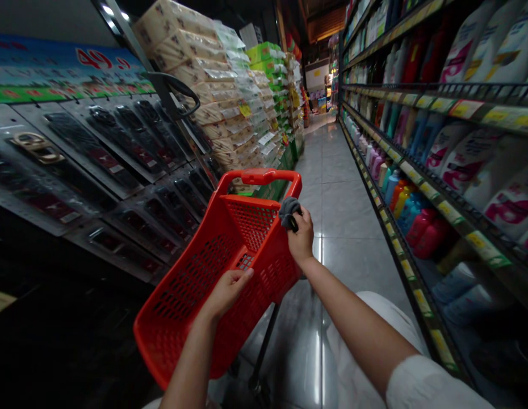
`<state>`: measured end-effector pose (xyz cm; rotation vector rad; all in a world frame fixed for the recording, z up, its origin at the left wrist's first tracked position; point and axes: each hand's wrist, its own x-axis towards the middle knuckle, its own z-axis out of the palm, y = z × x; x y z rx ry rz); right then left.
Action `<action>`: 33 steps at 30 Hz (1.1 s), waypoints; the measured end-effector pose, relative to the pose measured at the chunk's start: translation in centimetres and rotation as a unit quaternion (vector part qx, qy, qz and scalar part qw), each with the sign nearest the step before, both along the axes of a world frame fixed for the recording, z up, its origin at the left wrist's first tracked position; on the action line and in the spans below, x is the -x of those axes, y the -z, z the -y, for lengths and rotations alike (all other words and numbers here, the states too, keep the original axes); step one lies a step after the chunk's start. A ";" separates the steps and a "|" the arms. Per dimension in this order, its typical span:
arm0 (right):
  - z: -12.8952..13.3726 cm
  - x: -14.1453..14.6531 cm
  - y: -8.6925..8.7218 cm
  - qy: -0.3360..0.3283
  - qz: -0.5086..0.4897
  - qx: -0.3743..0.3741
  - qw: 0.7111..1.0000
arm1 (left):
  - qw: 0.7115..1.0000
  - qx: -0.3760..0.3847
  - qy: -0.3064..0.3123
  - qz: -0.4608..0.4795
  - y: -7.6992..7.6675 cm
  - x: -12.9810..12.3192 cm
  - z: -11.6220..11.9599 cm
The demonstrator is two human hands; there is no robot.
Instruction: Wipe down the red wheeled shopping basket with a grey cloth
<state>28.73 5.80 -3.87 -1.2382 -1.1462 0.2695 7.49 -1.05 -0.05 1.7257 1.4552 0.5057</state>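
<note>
A red plastic shopping cart stands tilted in view before me, its basket perforated and holding nothing that I can see. My left hand is closed over the near rim of the basket, thumb on top, its other fingers hidden behind the wall. Farther along the same side, my right hand wraps around a dark grey cloth, beside the corner below the cart's handle. Whether the cloth presses on the rim is hard to make out.
Shelves of bottles line the right side. On the left hang packaged belts, and stacked packs rise beyond the cart. A grey tiled floor runs down the aisle between them.
</note>
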 end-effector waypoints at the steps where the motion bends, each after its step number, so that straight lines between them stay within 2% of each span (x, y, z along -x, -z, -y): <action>1: 0.4 0.2 0.2 0.000 0.027 0.003 1.000 | 1.000 -0.003 -0.003 -0.002 0.0 0.0 0.1; 5: 2.3 1.5 1.7 -0.056 0.128 -0.022 0.990 | 1.000 -0.012 -0.012 0.009 -0.2 -0.1 0.1; 7: 2.5 1.3 1.8 -0.074 0.152 -0.029 0.985 | 1.000 -0.019 -0.015 0.017 -0.2 -0.1 0.1; 10: 1.8 0.1 1.0 -0.043 0.145 -0.023 0.988 | 0.999 -0.017 -0.018 0.039 0.0 -0.2 0.1; 13: 1.9 0.1 0.7 -0.027 0.154 -0.013 0.988 | 0.994 0.014 -0.011 0.112 0.1 -0.5 0.1; 17: 4.5 1.8 1.0 -0.112 0.237 0.008 0.965 | 0.975 0.076 -0.027 0.206 0.5 -0.5 0.0; 20: 5.3 1.6 0.6 -0.151 0.291 0.027 0.944 | 0.964 0.109 -0.035 0.239 1.0 -0.2 -0.1; 23: 4.6 0.5 -0.1 -0.113 0.310 0.041 0.943 | 0.955 0.132 -0.043 0.260 1.7 0.3 -0.2; 26: 4.7 0.8 -0.1 -0.091 0.310 0.044 0.945 | 0.945 0.155 -0.046 0.285 2.3 0.6 -0.4; 30: 6.7 2.6 0.7 -0.175 0.364 0.020 0.915 | 0.942 0.128 -0.048 0.305 2.5 0.7 -0.6; 33: 6.5 2.1 0.8 -0.208 0.407 -0.003 0.889 | 0.942 0.129 -0.044 0.306 2.5 0.6 -0.5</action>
